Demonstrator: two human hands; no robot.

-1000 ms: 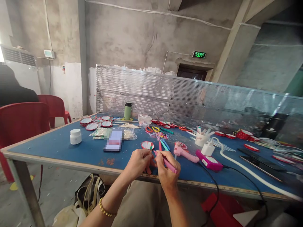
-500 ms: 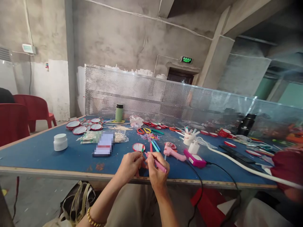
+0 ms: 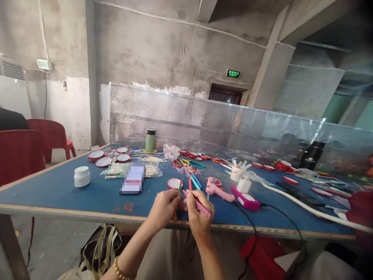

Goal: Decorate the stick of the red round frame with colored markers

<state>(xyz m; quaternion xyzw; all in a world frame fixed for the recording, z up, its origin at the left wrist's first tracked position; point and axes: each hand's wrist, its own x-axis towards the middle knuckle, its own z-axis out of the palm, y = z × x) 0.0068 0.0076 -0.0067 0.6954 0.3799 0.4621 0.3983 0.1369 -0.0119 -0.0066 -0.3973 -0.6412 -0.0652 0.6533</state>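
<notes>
My left hand (image 3: 163,207) is closed in a pinch on a small stick (image 3: 180,188), whose green and red tip points up. A pink marker pen (image 3: 203,209) is in my right hand (image 3: 198,221), its tip close to the stick. Whether the tip touches it I cannot tell. Just beyond my fingers lies a round, red-rimmed white disc (image 3: 173,183), partly behind the stick. Red (image 3: 190,184) and blue marker pens (image 3: 196,181) lie beside it. My fingers hide the lower part of the stick.
At right are a pink glue gun (image 3: 218,190), a magenta box (image 3: 247,199) with a cord, and a cup of pens (image 3: 237,173). Left stand a phone (image 3: 132,179), a white jar (image 3: 82,176) and red-rimmed discs (image 3: 103,161). A green bottle (image 3: 150,141) stands near the mesh screen (image 3: 169,112).
The whole view has shifted, so the table and hands appear slightly further right. A red band now shows with the green on the stick's tip. Both hands keep their holds.
</notes>
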